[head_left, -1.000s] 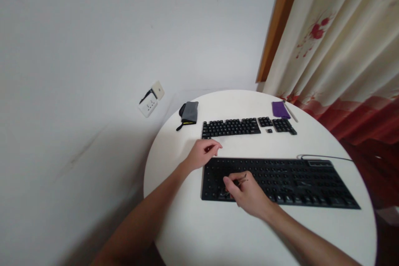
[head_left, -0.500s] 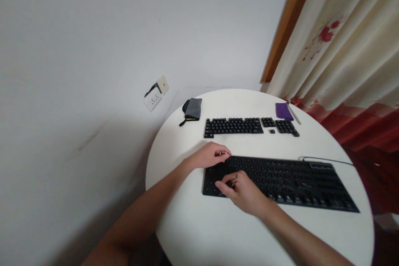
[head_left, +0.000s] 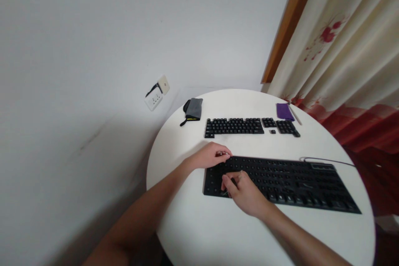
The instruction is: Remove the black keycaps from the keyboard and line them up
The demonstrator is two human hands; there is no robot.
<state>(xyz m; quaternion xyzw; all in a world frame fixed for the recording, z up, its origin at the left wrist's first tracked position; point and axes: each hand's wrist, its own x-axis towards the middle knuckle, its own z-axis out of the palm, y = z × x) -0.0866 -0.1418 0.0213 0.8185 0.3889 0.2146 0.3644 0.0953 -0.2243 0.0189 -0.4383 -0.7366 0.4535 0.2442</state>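
A black keyboard (head_left: 289,181) lies slightly slanted on the round white table, with bare switch posts showing at its left end, where keycaps are off. At its back left corner, my left hand (head_left: 213,154) is closed, thumb and fingers pinching the edge. My right hand (head_left: 245,191) is curled over the front left part of the keyboard. Between its thumb and fingers is a thin wire tool that looks like a keycap puller (head_left: 224,193), its wire ends pointing down at the switches. Most of that tool is hidden by the fingers.
Behind the keyboard, loose black keycaps (head_left: 233,126) lie in keyboard-like rows, with a single keycap (head_left: 272,131) apart. A grey pouch (head_left: 194,109) lies at the back left, a purple cloth (head_left: 284,111) and a pale stick (head_left: 295,115) at the back right. A cable (head_left: 330,160) trails right.
My right hand has shifted slightly right over the keyboard and its fingers have turned more downward with the wire tool. My left hand stays at the corner.
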